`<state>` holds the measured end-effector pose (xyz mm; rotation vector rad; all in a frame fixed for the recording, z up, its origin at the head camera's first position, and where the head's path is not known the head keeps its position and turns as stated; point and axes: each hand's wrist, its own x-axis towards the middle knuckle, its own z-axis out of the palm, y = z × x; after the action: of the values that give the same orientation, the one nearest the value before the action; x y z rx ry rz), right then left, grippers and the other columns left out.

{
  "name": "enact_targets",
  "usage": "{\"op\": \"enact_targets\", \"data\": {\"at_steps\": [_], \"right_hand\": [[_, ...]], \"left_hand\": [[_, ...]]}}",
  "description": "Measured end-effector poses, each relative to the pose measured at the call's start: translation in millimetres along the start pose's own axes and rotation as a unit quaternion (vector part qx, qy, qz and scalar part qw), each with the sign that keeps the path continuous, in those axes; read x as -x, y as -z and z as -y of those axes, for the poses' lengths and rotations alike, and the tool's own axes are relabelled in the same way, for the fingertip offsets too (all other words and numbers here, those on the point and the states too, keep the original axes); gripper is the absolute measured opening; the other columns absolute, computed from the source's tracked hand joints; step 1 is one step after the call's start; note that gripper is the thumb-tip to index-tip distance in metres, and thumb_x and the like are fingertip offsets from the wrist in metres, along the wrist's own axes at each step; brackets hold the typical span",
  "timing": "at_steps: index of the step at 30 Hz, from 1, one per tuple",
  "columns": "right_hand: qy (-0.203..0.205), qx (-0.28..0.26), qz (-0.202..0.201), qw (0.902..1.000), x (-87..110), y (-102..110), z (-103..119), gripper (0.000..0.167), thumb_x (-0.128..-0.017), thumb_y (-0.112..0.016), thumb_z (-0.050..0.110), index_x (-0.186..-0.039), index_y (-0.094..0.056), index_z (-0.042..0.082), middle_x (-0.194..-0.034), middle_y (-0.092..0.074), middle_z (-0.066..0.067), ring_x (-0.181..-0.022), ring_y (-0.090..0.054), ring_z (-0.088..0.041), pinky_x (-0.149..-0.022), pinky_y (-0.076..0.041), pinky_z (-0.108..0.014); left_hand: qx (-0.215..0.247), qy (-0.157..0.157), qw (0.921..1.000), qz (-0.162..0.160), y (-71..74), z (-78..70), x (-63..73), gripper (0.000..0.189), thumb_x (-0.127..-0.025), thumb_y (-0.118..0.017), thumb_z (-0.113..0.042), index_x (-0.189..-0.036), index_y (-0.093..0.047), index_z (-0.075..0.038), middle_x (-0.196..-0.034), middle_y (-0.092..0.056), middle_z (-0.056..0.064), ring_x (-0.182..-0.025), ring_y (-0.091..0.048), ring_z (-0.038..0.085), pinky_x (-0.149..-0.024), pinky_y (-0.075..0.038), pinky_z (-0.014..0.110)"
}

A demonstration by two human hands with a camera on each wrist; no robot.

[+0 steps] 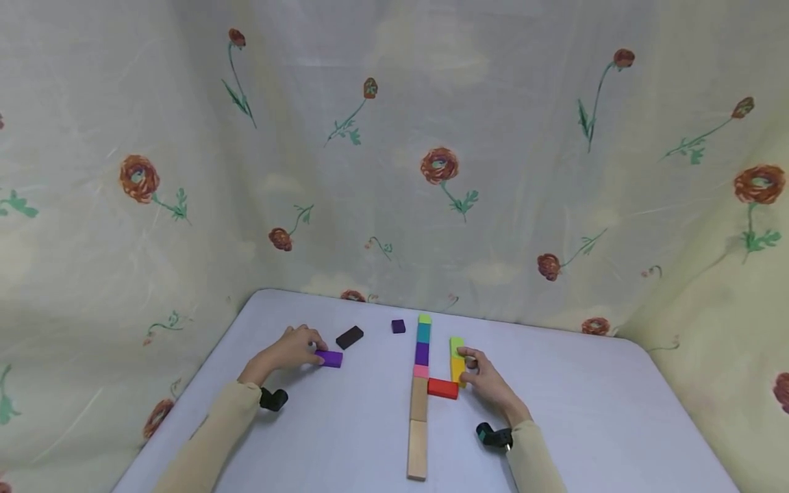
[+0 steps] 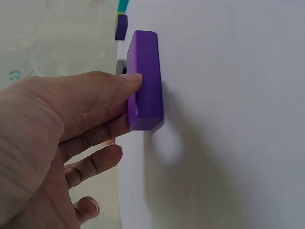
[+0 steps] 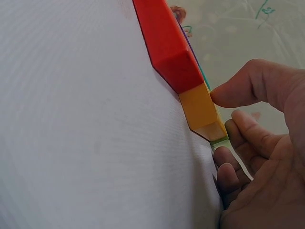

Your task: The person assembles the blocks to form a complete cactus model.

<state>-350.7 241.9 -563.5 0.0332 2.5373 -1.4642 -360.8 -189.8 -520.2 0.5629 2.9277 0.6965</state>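
At the left of the table my left hand [image 1: 291,348] pinches a purple block [image 1: 333,359] between thumb and fingers. In the left wrist view the purple block [image 2: 147,78] stands on edge, with the thumb on its near face. On the right, my right hand [image 1: 490,383] is beside a yellow block [image 1: 458,370] and a lime green block [image 1: 456,344]. Its thumb touches the edge of the yellow block [image 3: 199,106] in the right wrist view; the other fingers are spread loosely alongside. A red block [image 1: 442,388] lies between the yellow block and the long row.
A straight row runs down the middle: lime, teal [image 1: 423,333], purple, pink [image 1: 421,371] and two wooden blocks [image 1: 418,448]. A dark brown block [image 1: 349,337] and a small dark purple cube [image 1: 398,326] lie toward the back. Flowered cloth [image 1: 394,171] hangs behind the white table [image 1: 333,438].
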Motion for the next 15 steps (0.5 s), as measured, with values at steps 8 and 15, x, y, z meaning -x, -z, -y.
{"op": "enact_targets", "data": {"at_steps": [8, 15], "right_hand": [[0.010, -0.003, -0.001, 0.9999, -1.1, 2.4, -2.9, 0.057, -0.086, -0.063, 0.007, -0.139, -0.045, 0.017, -0.133, -0.044, -0.013, -0.121, -0.040, -0.029, -0.093, -0.040, -0.040], [0.005, -0.006, 0.003, 1.0000, -3.9, 0.7, -4.0, 0.057, -0.087, -0.062, 0.008, -0.140, -0.044, 0.017, -0.134, -0.043, -0.013, -0.121, -0.039, -0.030, -0.094, -0.040, -0.043]], "left_hand": [[0.005, -0.019, 0.9998, -0.001, -20.1, -23.7, -8.3, 0.018, -0.082, -0.077, -0.022, -0.098, -0.073, -0.015, -0.099, -0.067, -0.002, -0.096, -0.053, 0.017, -0.089, -0.043, 0.043], [-0.037, -0.039, 0.9986, 0.001, -29.6, -44.7, -22.3, 0.021, -0.082, -0.077, -0.025, -0.100, -0.074, -0.014, -0.100, -0.069, -0.001, -0.098, -0.056, 0.018, -0.093, -0.041, 0.041]]}}
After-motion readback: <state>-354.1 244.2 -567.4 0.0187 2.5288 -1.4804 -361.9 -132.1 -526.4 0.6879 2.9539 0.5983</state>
